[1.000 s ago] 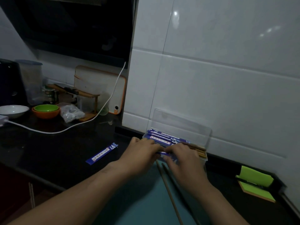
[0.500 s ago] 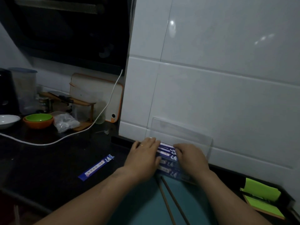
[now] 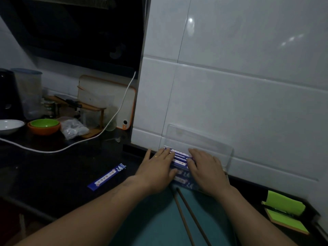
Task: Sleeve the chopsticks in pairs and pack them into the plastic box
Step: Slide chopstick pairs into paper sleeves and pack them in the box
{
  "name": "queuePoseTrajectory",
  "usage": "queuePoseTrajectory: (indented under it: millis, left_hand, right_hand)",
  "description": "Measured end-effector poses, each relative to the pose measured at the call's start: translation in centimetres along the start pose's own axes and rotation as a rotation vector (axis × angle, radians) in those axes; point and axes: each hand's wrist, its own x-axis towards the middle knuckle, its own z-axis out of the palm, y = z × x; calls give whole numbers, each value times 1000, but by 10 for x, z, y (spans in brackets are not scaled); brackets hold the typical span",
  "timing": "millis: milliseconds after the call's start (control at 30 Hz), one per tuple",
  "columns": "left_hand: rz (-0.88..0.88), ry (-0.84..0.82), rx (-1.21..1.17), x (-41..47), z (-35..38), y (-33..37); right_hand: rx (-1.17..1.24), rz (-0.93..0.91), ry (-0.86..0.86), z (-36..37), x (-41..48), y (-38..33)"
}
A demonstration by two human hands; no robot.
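Note:
A clear plastic box point(image 3: 228, 158) stands against the white tiled wall with its lid up. Several blue-sleeved chopstick pairs point(image 3: 181, 158) lie side by side in it. My left hand point(image 3: 157, 170) and my right hand point(image 3: 206, 168) both rest flat on top of the sleeved pairs, fingers spread, gripping nothing. Two bare brown chopsticks point(image 3: 188, 215) lie on the teal mat point(image 3: 159, 226) just in front of the box, between my forearms. One empty blue paper sleeve point(image 3: 107, 176) lies on the dark counter to the left of my left hand.
A green notepad with a pen point(image 3: 284, 212) lies at the right on the counter. Far left stand a green and orange bowl point(image 3: 44, 126), a white bowl point(image 3: 9, 126), a plastic bag point(image 3: 74, 128) and a white cable point(image 3: 53, 150). A cutting board point(image 3: 108, 100) leans behind.
Both hands have slid forward from the box's near edge onto the sleeved pairs and flattened out. The view has tilted slightly upward.

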Motion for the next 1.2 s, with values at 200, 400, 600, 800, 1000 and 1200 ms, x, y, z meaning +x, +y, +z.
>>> queuePoseTrajectory:
  millis: [200, 400, 600, 800, 1000, 1200]
  left_hand:
    - [-41, 93, -103, -29, -9, -6]
    - [-210, 126, -10, -68, -14, -32]
    - [-563, -48, 80, -85, -16, -88]
    - [-518, -131, 208, -76, -10, -108]
    - [-472, -154, 300, -72, -11, -112]
    - [-470, 50, -131, -78, -28, -86]
  right_hand:
    - [127, -150, 225, -8, -10, -27]
    - [219, -242, 132, -4, -32, -75]
    - [200, -238, -154, 17, -51, -96]
    - [201, -216, -221, 31, -55, -102]
    - [215, -176, -227, 32, -57, -99]
    - [193, -51, -140, 19, -58, -79]
